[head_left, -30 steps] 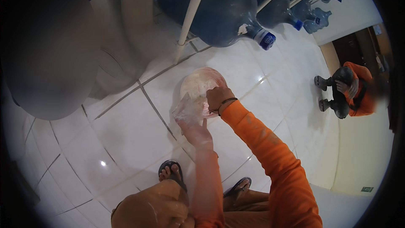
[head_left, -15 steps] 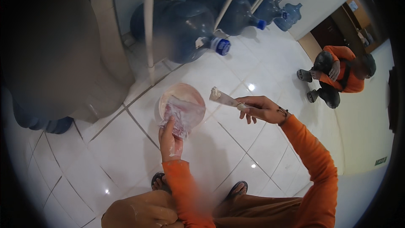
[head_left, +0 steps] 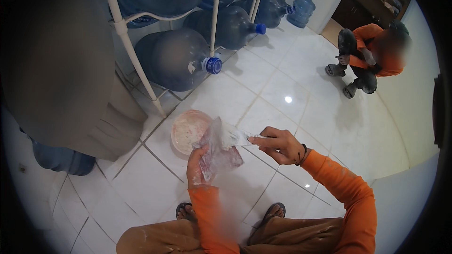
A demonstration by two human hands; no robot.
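Note:
My left hand (head_left: 195, 168) is closed on a translucent plastic bag (head_left: 217, 157) with pinkish-red areas and white smears. The bag hangs partly over the right side of a round, pale pink bowl (head_left: 174, 141) on the floor. Whitish paste (head_left: 190, 128) lies in the bowl. In my right hand (head_left: 281, 146) is a putty knife (head_left: 241, 138), gripped by its handle. Its blade points left and meets the bag's upper right part, with white paste around it. The bag and paste hide the blade's tip.
Large blue water bottles (head_left: 169, 61) lie on a white metal rack (head_left: 137, 61) beyond the bowl. A blurred grey covered shape (head_left: 61, 66) fills the left side. At the right, a person in orange (head_left: 372, 51) squats on the tiled floor (head_left: 268, 99).
The putty knife has come left and down from the air onto the bag. My left hand has lifted the bag out of the bowl and shifted it right. The view has also shifted.

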